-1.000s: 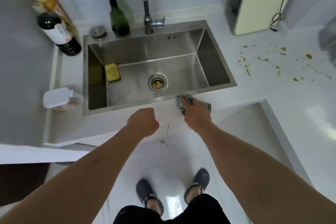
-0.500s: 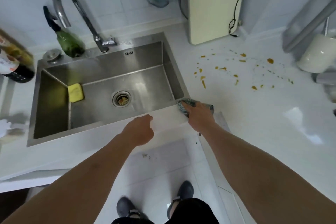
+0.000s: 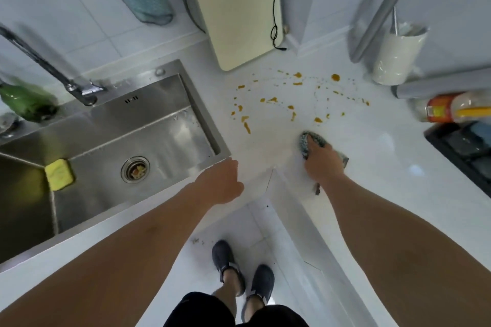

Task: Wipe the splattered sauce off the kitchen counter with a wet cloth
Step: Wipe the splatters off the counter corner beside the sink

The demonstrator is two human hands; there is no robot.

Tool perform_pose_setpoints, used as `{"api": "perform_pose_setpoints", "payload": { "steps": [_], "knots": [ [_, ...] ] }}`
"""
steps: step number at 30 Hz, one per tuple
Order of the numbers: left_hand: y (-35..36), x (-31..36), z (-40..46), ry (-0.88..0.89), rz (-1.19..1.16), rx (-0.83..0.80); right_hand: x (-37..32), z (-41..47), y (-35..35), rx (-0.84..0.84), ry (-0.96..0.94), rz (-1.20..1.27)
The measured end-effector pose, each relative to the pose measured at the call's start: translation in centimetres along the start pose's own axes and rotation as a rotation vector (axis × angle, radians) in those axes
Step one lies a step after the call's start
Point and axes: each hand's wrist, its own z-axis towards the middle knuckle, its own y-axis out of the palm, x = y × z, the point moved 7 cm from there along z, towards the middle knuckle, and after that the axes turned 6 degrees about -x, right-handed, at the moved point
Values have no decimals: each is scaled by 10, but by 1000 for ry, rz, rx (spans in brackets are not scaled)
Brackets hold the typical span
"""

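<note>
Orange-brown sauce spots (image 3: 292,107) are scattered over the white counter (image 3: 377,175) to the right of the sink. My right hand (image 3: 322,160) presses down on a grey-green wet cloth (image 3: 308,141) and its fingers curl over the bunched fabric. The cloth lies on the counter just below the nearest spots, touching none that I can see. My left hand (image 3: 221,180) hovers at the counter's front edge by the sink's near right corner, fingers loosely curled and holding nothing.
The steel sink (image 3: 164,125) holds a yellow sponge (image 3: 59,174), with the faucet (image 3: 79,87) and a green bottle (image 3: 24,103) behind. Around the spill stand a cream cutting board (image 3: 233,8) with a black cable (image 3: 276,34), a white utensil cup (image 3: 396,58), a lying bottle (image 3: 451,109) and a black tray (image 3: 465,148).
My right hand has carried the cloth from the sink's front rim rightward onto the counter, up close to the sauce. My view has swung right; the left hand followed along the counter edge.
</note>
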Motion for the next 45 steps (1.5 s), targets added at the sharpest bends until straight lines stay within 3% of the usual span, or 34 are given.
{"api": "perform_pose_setpoints", "payload": {
  "steps": [5,9,12,15,18,22,28,32,34,36,39,41,45],
  "knots": [
    [-16,29,34,114,64,-71,106,-18,-12,34,338,190],
    [-27,23,57,122,66,-108,106,-27,-7,30,490,244],
    [-28,16,70,123,107,-139,28,-17,-3,38,368,200],
    [-27,24,78,138,215,-112,-71,-18,19,13,121,117],
    [-29,40,88,140,244,-119,-99,-28,34,-9,34,109],
    [-25,53,99,130,266,-175,-19,-56,28,-21,196,128],
    [-13,72,97,98,439,-272,168,-126,33,27,743,395],
    [-11,72,102,124,513,-288,180,-106,28,103,921,573],
    [-13,71,103,153,579,-319,145,-83,20,96,858,542],
    [-20,69,108,161,573,-347,98,-56,9,91,678,410],
    [-32,63,114,121,455,-335,29,-21,4,21,327,229],
    [-40,60,117,85,326,-245,4,-7,-1,-33,140,156],
    [-38,60,116,16,262,-180,41,11,-21,16,131,43]
  ]
}}
